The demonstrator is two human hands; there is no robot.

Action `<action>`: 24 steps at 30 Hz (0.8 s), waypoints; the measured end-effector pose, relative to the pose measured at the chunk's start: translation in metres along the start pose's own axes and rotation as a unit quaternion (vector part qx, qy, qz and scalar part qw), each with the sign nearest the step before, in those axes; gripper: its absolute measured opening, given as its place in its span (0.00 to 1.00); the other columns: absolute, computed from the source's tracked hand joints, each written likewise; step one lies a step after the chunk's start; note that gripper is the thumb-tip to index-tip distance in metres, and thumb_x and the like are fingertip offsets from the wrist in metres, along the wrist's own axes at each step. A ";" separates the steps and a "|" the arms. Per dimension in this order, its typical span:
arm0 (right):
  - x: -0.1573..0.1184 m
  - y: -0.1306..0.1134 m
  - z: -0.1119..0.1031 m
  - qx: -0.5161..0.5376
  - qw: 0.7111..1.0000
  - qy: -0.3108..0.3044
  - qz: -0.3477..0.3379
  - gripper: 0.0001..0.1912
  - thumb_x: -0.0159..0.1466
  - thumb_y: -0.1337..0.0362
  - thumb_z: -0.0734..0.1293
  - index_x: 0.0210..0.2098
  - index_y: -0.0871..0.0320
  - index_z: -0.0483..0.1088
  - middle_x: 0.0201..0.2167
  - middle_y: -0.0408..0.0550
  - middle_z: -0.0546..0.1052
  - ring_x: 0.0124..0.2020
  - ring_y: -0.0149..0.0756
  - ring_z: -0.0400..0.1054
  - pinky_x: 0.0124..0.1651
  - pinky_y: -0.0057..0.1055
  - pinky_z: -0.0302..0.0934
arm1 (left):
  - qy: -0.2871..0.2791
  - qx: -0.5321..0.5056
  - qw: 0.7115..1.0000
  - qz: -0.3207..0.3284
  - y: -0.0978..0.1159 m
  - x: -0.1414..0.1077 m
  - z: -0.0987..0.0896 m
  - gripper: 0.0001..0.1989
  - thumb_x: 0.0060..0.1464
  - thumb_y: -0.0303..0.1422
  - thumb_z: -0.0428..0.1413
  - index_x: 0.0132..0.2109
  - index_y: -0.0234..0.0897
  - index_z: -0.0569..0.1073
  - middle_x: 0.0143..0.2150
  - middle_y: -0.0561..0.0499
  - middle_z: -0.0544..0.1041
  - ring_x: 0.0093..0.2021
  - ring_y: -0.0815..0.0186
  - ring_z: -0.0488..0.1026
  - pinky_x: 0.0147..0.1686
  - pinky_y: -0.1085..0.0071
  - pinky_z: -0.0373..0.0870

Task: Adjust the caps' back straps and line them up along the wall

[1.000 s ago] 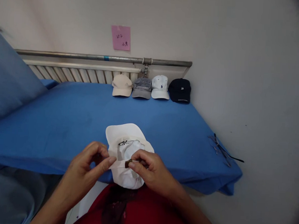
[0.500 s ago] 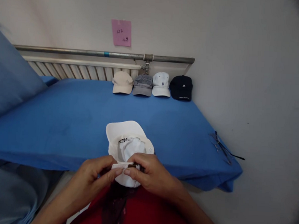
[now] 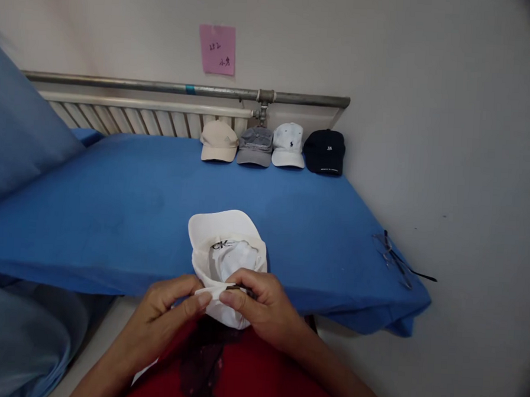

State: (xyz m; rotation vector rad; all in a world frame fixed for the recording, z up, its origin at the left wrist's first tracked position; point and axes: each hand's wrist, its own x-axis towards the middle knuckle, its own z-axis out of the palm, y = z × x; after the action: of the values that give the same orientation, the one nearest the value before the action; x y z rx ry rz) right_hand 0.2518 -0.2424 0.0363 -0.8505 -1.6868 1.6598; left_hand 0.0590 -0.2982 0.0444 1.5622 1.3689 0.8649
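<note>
A white baseball cap lies upside down at the near edge of the blue-covered table, its brim pointing away from me and its inside showing. Dark lettering is visible within it. My left hand is closed, pinching the white back strap between thumb and fingers. Close beside it, my right hand is closed too, gripping the strap's other side, where a small dark piece shows under the fingers. What exactly that dark piece is, I cannot make out. The fingers partly hide the cap's rear.
Along the back stand a beige cap, a grey cap, a white cap and a black cap. Eyeglasses lie at the right edge of the blue cloth. Behind are a radiator and a metal pipe.
My hands have shifted slightly on the strap, and its white end near my left thumb is less raised. The cap's right side is drawn inward a little. The view has tilted down slightly.
</note>
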 end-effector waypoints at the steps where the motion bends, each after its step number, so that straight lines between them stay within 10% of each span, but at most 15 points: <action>1: 0.000 0.002 0.001 0.030 0.999 -0.002 0.022 0.11 0.58 0.58 0.67 0.25 0.59 0.67 0.19 0.36 0.62 0.21 0.25 0.53 0.24 0.24 0.48 | 0.004 0.022 1.000 0.020 0.002 -0.002 0.001 0.14 0.61 0.38 0.51 0.29 0.38 0.72 0.26 0.55 0.69 0.29 0.68 0.65 0.31 0.74 0.60; 6: -0.001 0.011 0.006 0.173 0.978 -0.022 0.113 0.13 0.55 0.55 0.68 0.26 0.56 0.64 0.13 0.31 0.56 0.15 0.23 0.47 0.19 0.24 0.44 | 0.003 0.049 0.997 0.051 -0.002 -0.008 0.007 0.14 0.61 0.36 0.50 0.29 0.37 0.70 0.27 0.55 0.70 0.29 0.69 0.66 0.31 0.75 0.61; 13: -0.003 0.011 -0.002 0.046 0.994 -0.059 0.080 0.08 0.56 0.60 0.68 0.29 0.59 0.69 0.21 0.37 0.64 0.23 0.26 0.56 0.25 0.24 0.49 | -0.032 0.031 0.998 -0.033 -0.016 -0.011 0.004 0.16 0.63 0.41 0.48 0.30 0.37 0.68 0.26 0.55 0.68 0.29 0.69 0.66 0.29 0.75 0.63; 18: -0.007 0.003 -0.005 -0.078 0.996 -0.033 0.006 0.04 0.59 0.65 0.66 0.30 0.59 0.71 0.23 0.39 0.66 0.25 0.27 0.58 0.28 0.24 0.51 | 0.147 0.219 0.955 0.132 0.002 -0.008 -0.008 0.07 0.57 0.36 0.57 0.40 0.41 0.68 0.35 0.55 0.72 0.37 0.66 0.70 0.38 0.71 0.66; 24: -0.009 -0.004 -0.006 -0.156 0.985 -0.022 -0.074 0.02 0.60 0.70 0.65 0.32 0.59 0.71 0.28 0.40 0.72 0.30 0.28 0.63 0.33 0.24 0.54 | 0.011 0.271 0.935 0.229 0.015 0.004 -0.006 0.15 0.59 0.32 0.56 0.52 0.44 0.65 0.48 0.53 0.74 0.51 0.65 0.69 0.59 0.62 0.57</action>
State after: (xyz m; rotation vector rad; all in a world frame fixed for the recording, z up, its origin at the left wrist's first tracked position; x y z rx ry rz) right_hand 0.2616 -0.2456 0.0410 -0.8119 -2.0222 1.3441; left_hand 0.0602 -0.2938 0.0602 2.3707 1.3482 0.8083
